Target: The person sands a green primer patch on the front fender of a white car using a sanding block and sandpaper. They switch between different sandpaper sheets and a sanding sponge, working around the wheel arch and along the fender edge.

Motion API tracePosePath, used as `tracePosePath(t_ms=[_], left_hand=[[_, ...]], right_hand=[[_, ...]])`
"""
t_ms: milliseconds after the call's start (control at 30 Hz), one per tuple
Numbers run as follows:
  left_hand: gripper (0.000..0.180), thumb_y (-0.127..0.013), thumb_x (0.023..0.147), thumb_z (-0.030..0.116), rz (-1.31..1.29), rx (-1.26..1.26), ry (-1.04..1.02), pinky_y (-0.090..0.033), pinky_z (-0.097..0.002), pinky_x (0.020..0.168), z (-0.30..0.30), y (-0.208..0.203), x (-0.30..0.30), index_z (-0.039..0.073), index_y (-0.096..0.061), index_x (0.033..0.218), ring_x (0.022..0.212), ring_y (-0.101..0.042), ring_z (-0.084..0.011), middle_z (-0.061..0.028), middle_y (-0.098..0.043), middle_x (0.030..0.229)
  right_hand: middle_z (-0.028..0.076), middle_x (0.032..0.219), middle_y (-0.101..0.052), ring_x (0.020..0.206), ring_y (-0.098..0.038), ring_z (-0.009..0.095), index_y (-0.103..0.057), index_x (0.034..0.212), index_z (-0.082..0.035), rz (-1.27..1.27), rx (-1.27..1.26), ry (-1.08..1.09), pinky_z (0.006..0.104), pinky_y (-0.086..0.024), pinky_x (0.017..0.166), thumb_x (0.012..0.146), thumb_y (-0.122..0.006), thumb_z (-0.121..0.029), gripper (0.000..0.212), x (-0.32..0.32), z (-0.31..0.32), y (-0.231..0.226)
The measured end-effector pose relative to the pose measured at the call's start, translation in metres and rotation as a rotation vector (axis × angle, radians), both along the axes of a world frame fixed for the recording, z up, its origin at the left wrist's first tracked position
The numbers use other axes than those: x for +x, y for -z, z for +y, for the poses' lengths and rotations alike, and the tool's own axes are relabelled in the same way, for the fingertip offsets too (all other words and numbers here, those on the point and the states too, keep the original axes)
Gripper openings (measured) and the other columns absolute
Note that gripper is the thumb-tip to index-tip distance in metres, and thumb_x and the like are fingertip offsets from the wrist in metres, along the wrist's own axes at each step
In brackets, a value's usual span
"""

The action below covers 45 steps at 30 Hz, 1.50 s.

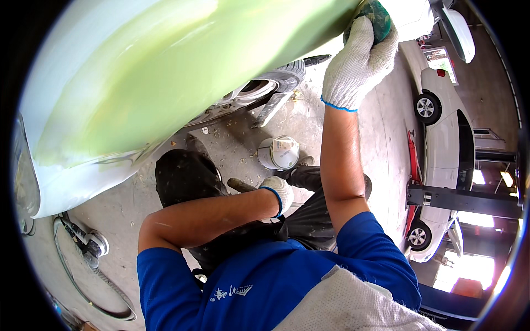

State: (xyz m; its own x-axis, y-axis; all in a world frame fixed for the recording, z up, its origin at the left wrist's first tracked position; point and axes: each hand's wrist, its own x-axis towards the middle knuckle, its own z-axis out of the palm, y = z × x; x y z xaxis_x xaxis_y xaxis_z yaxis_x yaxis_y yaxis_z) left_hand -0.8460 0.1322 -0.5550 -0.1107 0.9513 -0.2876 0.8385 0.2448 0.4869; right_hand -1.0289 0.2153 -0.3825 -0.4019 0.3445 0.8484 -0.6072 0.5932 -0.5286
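Note:
My right hand (358, 69), in a white knitted glove with a blue cuff, reaches up to the far right. It is closed around a worn green rounded pad (377, 21) at the edge of the car body panel (165, 71). That panel is pale, with a broad yellow-green patch across it. Whether the pad touches the panel I cannot tell. My left hand (280, 194), gloved the same way, is low over my lap, in front of my dark trousers. Its fingers are mostly hidden, and nothing can be made out in it.
A white can (279, 153) stands on the concrete floor beyond my legs, near the car's wheel (287, 76). A power sander (95, 243) with a looped hose (83, 292) lies at lower left. To the right, a white car (444, 149) stands by a dark lift post (469, 199).

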Motion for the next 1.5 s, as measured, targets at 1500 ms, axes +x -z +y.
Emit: tracePosePath(t_ms=[1500], left_hand=[[0.026,-0.065,0.083,0.016,0.016,-0.077,0.021,-0.058,-0.0509,0.074,0.009,0.007,0.001,0.006,-0.079,0.102,0.094,-0.074,-0.0332,-0.0168,-0.076,0.101]], right_hand=[[0.005,0.079,-0.065,0.064,-0.060,0.012,-0.069,0.096,-0.001,0.027,-0.260,-0.033,0.0281,-0.052,0.056,0.089,-0.060,-0.003,0.011,-0.044,0.085,-0.022]])
